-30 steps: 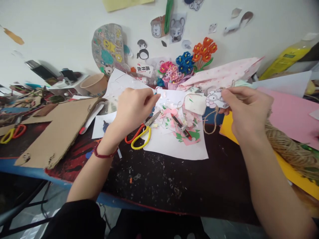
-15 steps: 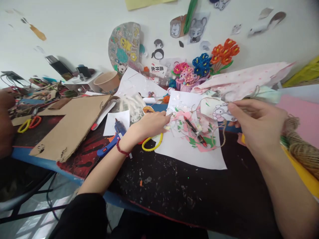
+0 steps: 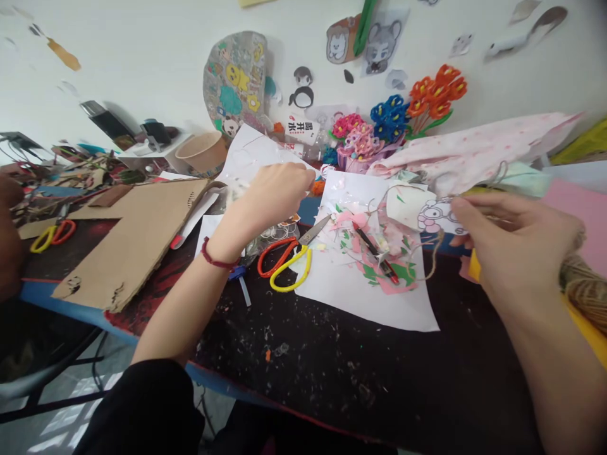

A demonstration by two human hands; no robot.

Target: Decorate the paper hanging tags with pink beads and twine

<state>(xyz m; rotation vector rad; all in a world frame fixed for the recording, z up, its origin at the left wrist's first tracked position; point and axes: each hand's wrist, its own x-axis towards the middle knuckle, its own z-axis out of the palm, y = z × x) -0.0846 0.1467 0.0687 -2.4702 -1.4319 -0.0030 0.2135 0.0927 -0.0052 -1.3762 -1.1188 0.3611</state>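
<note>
Head cam: right hand (image 3: 519,240) had a cartoon cutout (image 3: 435,217) pinched in its fingers, twine (image 3: 435,261) dangling just below them. Scissors (image 3: 303,241) lay bodyward from the fingers of the left hand (image 3: 277,194), couldn't tell if those gripped anything tbh.

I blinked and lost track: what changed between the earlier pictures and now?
The left hand, which was covering much of the scissors, has moved up the picture, uncovering them; whether it took anything is hidden. The right hand still pinches the paper cutout. The scissors and pen appear unmoved.
</note>
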